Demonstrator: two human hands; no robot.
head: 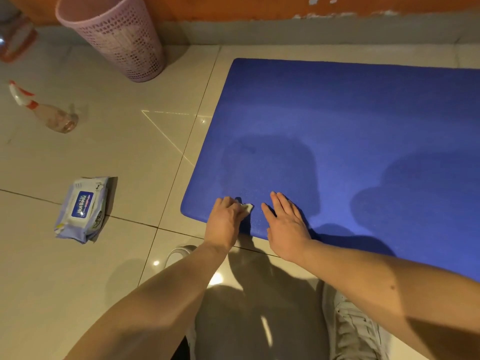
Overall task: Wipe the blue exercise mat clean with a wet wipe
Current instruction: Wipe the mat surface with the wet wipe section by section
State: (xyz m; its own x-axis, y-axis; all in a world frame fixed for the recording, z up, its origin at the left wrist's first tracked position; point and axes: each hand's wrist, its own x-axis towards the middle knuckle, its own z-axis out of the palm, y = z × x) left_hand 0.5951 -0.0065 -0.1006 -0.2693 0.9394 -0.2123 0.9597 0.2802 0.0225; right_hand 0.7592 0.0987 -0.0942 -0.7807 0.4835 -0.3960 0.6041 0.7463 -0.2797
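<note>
The blue exercise mat [337, 131] lies flat on the tiled floor and fills the right half of the view. My left hand [224, 222] is at the mat's near left corner, its fingers curled over a small white wet wipe [246, 207] that it presses against the mat. Only a corner of the wipe shows past the fingers. My right hand [285, 224] lies flat on the mat just to the right, fingers straight and pointing away from me.
A pack of wet wipes [81, 210] lies on the tiles to the left. Farther back left are a spray bottle [49, 113] on its side and a pink mesh waste basket [117, 35] near the wall. My white shoe [353, 326] is at the bottom right.
</note>
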